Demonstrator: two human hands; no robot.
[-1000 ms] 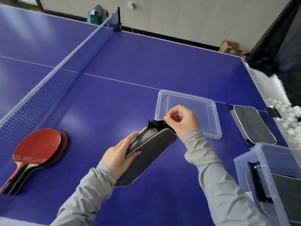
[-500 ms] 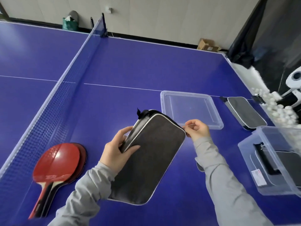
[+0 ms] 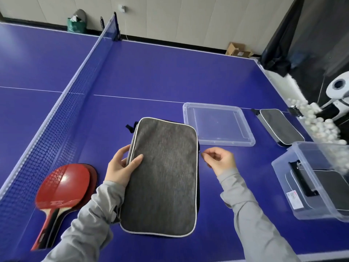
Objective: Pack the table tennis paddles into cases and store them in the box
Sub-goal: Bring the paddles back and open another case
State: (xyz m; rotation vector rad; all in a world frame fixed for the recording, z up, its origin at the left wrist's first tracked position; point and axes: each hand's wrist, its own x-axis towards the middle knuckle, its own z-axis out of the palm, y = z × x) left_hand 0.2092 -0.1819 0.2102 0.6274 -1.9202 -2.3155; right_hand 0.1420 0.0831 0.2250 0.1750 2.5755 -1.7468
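Two hands are seen above the blue desk (image 3: 170, 76). A grey case (image 3: 162, 176) is gripped at its left edge by the left hand (image 3: 120, 167), thumb on the face, its broad side turned upward. The zipper pull (image 3: 200, 152) at the case's right edge is pinched by the right hand (image 3: 220, 160). Stacked red paddles (image 3: 62, 190) lie at the left beside the net (image 3: 56, 125). A clear lid (image 3: 217, 125), a second case (image 3: 281, 129) and a clear box (image 3: 309, 208) holding cases lie at the right.
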